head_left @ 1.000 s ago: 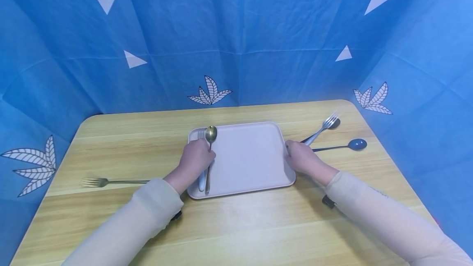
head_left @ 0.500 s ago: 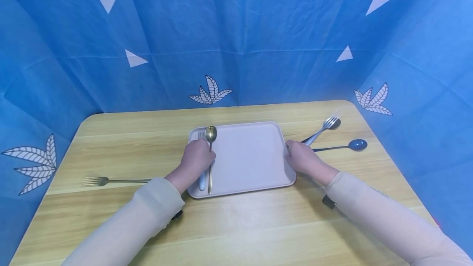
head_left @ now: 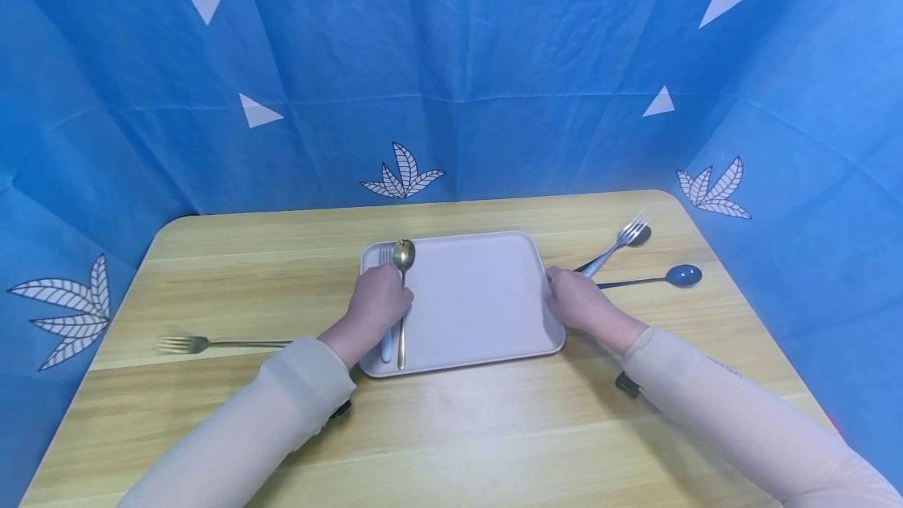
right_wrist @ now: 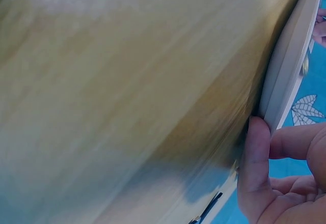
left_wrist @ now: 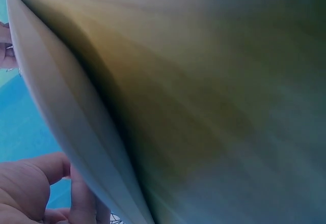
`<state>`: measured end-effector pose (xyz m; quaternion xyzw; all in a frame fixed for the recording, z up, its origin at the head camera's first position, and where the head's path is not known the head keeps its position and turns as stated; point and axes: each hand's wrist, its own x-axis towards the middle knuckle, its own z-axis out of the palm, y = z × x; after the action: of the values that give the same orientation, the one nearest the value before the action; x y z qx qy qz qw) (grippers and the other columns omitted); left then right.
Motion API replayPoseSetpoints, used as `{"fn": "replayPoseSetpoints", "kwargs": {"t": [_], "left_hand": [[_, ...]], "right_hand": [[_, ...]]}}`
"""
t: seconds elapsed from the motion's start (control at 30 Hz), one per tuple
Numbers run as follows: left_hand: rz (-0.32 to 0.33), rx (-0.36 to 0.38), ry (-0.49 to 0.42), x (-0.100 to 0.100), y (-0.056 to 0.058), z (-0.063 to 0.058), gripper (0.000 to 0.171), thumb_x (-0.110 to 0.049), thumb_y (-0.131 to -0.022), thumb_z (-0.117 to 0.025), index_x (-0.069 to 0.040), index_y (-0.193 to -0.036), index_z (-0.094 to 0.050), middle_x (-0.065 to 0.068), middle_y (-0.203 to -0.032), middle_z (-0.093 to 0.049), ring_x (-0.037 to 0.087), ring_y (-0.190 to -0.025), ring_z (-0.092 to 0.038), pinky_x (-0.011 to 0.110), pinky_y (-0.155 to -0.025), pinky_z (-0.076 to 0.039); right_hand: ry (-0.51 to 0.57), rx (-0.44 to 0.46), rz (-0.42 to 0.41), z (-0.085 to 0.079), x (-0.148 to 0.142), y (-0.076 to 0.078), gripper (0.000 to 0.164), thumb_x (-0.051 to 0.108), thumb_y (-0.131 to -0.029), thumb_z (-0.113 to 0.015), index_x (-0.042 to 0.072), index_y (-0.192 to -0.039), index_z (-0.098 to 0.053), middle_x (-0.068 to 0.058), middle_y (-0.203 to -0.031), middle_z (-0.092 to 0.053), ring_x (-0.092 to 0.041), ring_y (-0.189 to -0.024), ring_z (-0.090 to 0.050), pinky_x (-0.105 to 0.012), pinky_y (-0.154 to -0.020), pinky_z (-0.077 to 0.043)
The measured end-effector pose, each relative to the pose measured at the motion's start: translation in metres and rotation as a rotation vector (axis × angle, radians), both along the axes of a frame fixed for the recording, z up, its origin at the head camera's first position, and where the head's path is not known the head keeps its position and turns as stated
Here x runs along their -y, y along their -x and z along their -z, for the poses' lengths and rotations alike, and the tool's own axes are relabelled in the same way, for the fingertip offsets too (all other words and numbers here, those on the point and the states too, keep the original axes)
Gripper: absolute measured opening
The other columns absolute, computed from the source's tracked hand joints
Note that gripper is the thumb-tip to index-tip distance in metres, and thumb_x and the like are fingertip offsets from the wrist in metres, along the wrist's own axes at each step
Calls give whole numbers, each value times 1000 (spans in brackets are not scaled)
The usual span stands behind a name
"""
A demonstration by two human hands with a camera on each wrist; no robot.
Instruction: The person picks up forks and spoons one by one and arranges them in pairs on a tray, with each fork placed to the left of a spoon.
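A pale rectangular tray [head_left: 480, 296] lies at the middle of the table. My left hand [head_left: 381, 296], fingers curled, grips a gold spoon [head_left: 404, 255] along the tray's left side, covering its middle. Beside the spoon on the tray lies a fork with a light-blue handle [head_left: 386, 347], partly hidden under the same hand. In the left wrist view, the thumb and fingers [left_wrist: 84, 198] show just beyond the tray's near rim. At the right end, my right hand [head_left: 580, 300] pinches the tray's rim between thumb and finger, seen close up in the right wrist view.
A gold fork [head_left: 186, 345] lies at the left, its handle end behind the left sleeve. Right of the tray, a silver fork [head_left: 619, 241] crosses over a dark spoon [head_left: 642, 235]; another dark spoon [head_left: 683, 276] lies nearer. Blue cloth [head_left: 451, 61] hangs around the table [head_left: 451, 445].
The gold spoon's handle end has swung slightly right, away from the blue-handled fork, and the spoon lies straighter. Both hands stay nearly where they were; the right keeps its hold on the tray.
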<state>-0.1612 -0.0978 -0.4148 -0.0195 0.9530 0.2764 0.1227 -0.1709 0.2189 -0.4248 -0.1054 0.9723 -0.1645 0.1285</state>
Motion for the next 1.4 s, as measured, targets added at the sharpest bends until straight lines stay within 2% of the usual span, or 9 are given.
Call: {"fn": "replayPoseSetpoints", "kwargs": {"t": [0.33,0.7,0.93,1.13,1.4], "left_hand": [[1,-8,8,-3,0,0,25,-3,-88,-53,-8,-64,-52,1,-56,-43,15,-48,-48,27,-43,-43],[1,-29,16,-6,-1,-2,25,-3,-91,-51,-7,-67,-55,3,-58,-48,16,-49,-53,27,-43,-44],[1,-22,17,-6,-1,-1,27,-4,-93,-51,-7,-67,-56,1,-56,-45,15,-48,-51,26,-42,-42],[-1,-21,10,-5,-2,-2,26,-5,-93,-51,-7,-67,-56,3,-58,-48,17,-51,-54,27,-44,-45],[-6,-19,28,-6,-1,-3,28,-5,-93,-51,-7,-65,-55,0,-55,-44,15,-48,-50,27,-43,-43]], "right_hand": [[3,4,4,0,-1,0,6,5,-94,-57,0,-94,-59,-8,-71,-57,-24,-68,-57,-38,-62,-51],[10,6,7,-2,-1,-2,5,5,-93,-58,0,-95,-59,-8,-72,-57,-23,-68,-57,-37,-62,-51],[5,6,3,-2,-1,-3,6,6,-94,-58,0,-96,-59,-8,-73,-58,-24,-69,-58,-38,-63,-51],[-1,7,5,-3,-1,-3,6,6,-94,-57,0,-95,-59,-8,-72,-57,-24,-68,-57,-38,-62,-51],[-2,15,15,-5,-1,-4,7,6,-94,-58,0,-97,-59,-9,-73,-59,-24,-70,-59,-39,-64,-52]]}}
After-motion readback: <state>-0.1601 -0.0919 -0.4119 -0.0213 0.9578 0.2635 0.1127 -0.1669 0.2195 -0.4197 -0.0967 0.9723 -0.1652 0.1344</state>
